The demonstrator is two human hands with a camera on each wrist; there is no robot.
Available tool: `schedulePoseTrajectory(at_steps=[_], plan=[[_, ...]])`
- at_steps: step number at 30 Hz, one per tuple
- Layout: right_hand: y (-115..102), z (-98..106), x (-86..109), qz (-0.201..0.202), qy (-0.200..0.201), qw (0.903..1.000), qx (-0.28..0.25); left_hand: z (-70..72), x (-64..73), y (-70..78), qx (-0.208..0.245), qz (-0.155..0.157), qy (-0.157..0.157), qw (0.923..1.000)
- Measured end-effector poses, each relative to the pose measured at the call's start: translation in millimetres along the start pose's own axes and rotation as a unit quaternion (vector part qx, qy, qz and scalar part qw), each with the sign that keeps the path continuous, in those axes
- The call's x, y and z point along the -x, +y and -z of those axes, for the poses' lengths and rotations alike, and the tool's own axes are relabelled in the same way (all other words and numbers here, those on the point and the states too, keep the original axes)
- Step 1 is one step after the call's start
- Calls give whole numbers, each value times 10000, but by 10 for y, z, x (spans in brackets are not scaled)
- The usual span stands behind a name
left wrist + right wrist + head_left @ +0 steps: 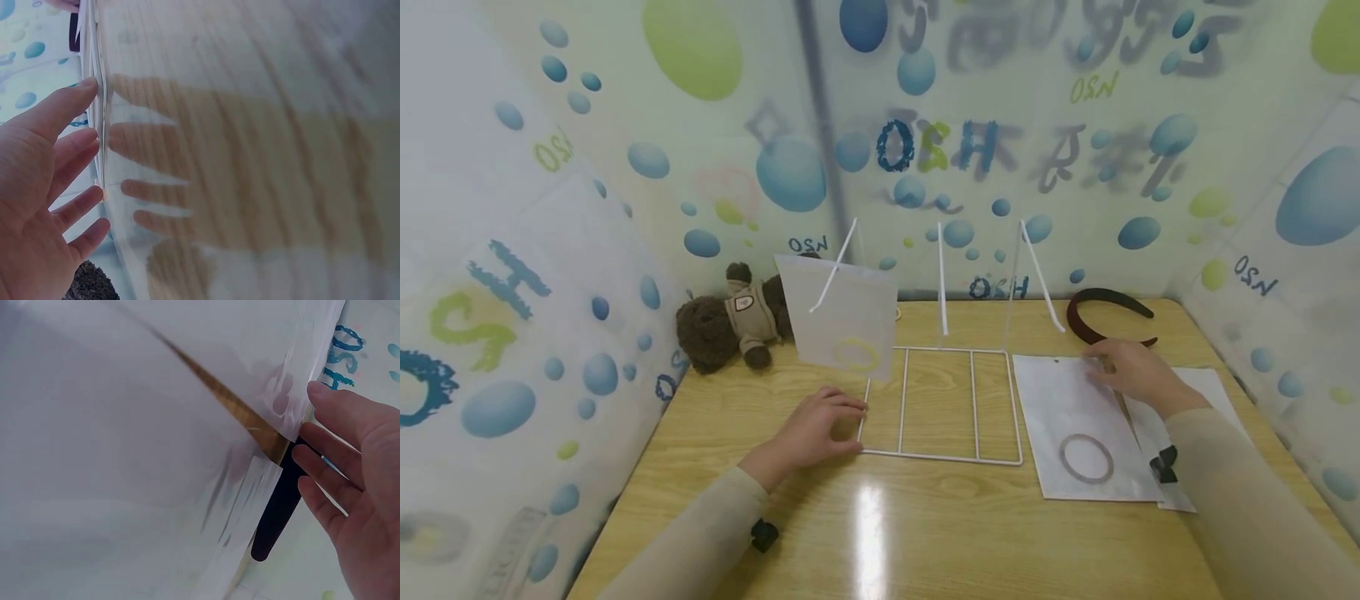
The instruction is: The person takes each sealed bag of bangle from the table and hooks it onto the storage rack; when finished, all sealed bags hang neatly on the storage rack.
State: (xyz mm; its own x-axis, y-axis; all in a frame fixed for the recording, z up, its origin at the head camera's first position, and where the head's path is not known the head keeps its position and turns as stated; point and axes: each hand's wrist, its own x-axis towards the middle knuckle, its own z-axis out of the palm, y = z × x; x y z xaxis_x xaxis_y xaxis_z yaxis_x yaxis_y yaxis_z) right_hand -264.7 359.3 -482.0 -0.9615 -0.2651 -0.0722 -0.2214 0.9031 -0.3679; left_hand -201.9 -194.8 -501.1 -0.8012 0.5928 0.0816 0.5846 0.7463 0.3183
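A white wire display rack (940, 457) lies with its rectangular base on the table, and three slanting white prongs rise behind it. On the left prong hangs a flat whitish packet (827, 312) with a yellow ring showing low in it. My left hand (812, 429) rests at the base's left side, fingers spread and fingertips at the wire. To the right, my right hand (1138, 377) is over the top edge of a whitish packet (1045, 425) with a greyish ring (1086, 458). Its fingers are loosely bent, with a gap between thumb and fingers.
A second whitish packet (1206, 387) lies partly under my right forearm. Behind my right hand is a dark headband (1078, 317). A brown teddy bear (711, 329) lies at the back left. Patterned curtains (737, 150) surround the wooden table (962, 533).
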Motion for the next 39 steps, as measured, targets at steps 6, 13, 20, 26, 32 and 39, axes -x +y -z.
schedulePoseTrajectory(at_steps=[6, 13, 20, 26, 32, 39], plan=[[57, -22, -16, 54, 42, 10000, 24, 12, 6, 13, 35, 13, 1, 10000], [141, -45, -37, -215, 67, 9995, -226, 20, 2, 21, -5, -12, 2, 10000], [181, -52, -57, -480, 107, 9980, -408, 23, 1, 21, -14, -62, 25, 10000], [232, -44, -47, -447, 205, 9974, -530, 28, 5, 24, -3, -50, 16, 10000], [263, -19, -16, -313, 271, 9976, -557, 21, 8, 20, -10, -21, 39, 10000], [208, 53, 51, -136, 374, 9977, -542, 15, 5, 19, 20, 17, 15, 10000]])
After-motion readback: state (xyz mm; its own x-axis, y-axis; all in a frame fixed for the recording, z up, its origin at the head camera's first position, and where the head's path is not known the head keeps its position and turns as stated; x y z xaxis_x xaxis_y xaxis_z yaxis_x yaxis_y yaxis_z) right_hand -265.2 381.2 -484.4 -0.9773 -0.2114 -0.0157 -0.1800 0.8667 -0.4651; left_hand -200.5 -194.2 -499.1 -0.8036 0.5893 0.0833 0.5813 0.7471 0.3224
